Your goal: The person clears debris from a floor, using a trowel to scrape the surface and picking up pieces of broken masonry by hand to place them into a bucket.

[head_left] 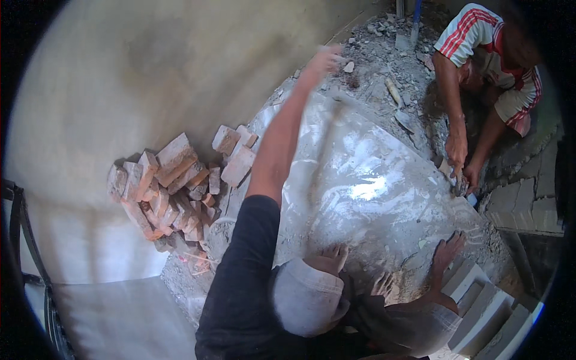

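Note:
My left arm stretches far forward, with my left hand [324, 63] over the edge of the rubble [375, 60] by the wall. Motion smears its fingers, so whether they hold anything is unclear. A pale broken chunk [348, 67] lies just right of it. Beside my right knee, my right hand [447, 251] rests on the smeared grey slab [360, 156], fingers spread and nothing visible in it. Across the slab, a crouching person [480, 66] has both hands [459, 162] low at its right edge, on a small object I cannot make out.
Loose red bricks [174, 186] are heaped against the plastered wall [150, 72] at left. A trowel [403, 120] lies on the rubble, and a blue-handled shovel [409, 39] stands at the back. Pale blocks [486, 306] sit at lower right. My feet [336, 255] are on the slab.

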`<action>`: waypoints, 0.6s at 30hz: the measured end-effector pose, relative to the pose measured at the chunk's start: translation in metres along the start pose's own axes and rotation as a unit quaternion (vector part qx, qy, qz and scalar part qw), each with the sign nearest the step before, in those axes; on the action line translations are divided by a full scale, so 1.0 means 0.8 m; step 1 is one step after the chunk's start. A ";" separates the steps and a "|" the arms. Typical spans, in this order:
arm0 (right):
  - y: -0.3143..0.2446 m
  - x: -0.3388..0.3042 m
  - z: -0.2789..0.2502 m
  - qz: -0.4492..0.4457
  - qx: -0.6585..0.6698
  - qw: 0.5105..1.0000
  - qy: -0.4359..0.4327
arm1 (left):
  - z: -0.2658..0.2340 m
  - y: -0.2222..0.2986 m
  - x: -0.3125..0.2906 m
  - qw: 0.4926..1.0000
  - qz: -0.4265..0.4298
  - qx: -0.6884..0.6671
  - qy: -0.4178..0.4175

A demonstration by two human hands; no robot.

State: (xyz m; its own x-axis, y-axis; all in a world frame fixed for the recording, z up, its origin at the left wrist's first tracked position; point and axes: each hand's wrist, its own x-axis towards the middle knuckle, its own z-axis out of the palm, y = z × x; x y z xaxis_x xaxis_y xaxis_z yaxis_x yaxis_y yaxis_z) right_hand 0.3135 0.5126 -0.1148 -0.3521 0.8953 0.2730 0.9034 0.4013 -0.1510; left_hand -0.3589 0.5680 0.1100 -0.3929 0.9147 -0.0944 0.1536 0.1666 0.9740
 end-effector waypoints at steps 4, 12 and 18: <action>0.008 0.009 -0.016 0.031 0.004 0.999 -0.024 | -0.107 0.049 0.005 0.972 -0.020 -0.069 0.223; 0.003 0.022 -0.036 0.123 0.024 0.982 -0.144 | 0.030 -0.017 -0.085 0.966 0.074 0.244 0.032; 0.000 0.014 -0.041 0.101 0.008 0.987 -0.128 | 0.188 -0.138 -0.232 0.857 0.122 0.499 -0.037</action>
State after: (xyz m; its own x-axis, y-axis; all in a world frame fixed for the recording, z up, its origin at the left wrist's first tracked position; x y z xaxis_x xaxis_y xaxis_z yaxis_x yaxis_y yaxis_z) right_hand 0.3176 0.5160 -0.0806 -0.2173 0.9760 -0.0137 0.9583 0.2107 -0.1931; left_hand -0.1664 0.4354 -0.0112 -0.1854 0.9819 0.0377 0.9369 0.1651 0.3080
